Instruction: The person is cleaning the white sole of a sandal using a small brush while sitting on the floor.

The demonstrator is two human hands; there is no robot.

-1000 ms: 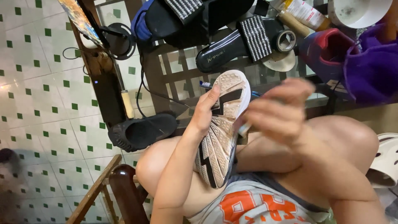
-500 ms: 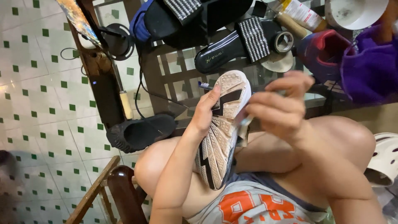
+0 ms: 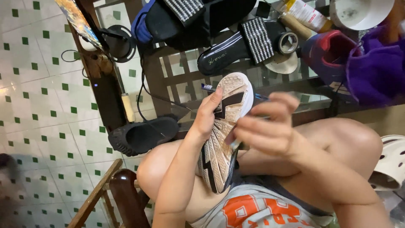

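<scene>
Green-dotted tile floor (image 3: pixel 38 109), cluttered glass surface (image 3: pixel 190 69) ahead. Left hand (image 3: pixel 207 116) grips sneaker (image 3: pixel 221 135) upright over lap — sole facing up. Right hand (image 3: pixel 265 128) pinches small tool — unclear — against sole.

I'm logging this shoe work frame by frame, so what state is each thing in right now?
Sports shoe: sole up, resting on the lap, held.
Left hand: gripping the shoe's side.
Right hand: fingers pinched on a small tool against the sole; tool mostly hidden.
Black slip-on shoe: on the tiled floor, opening up.
Black sandal: flat on the glass table.
White bowl: upright, smeared inside.
</scene>
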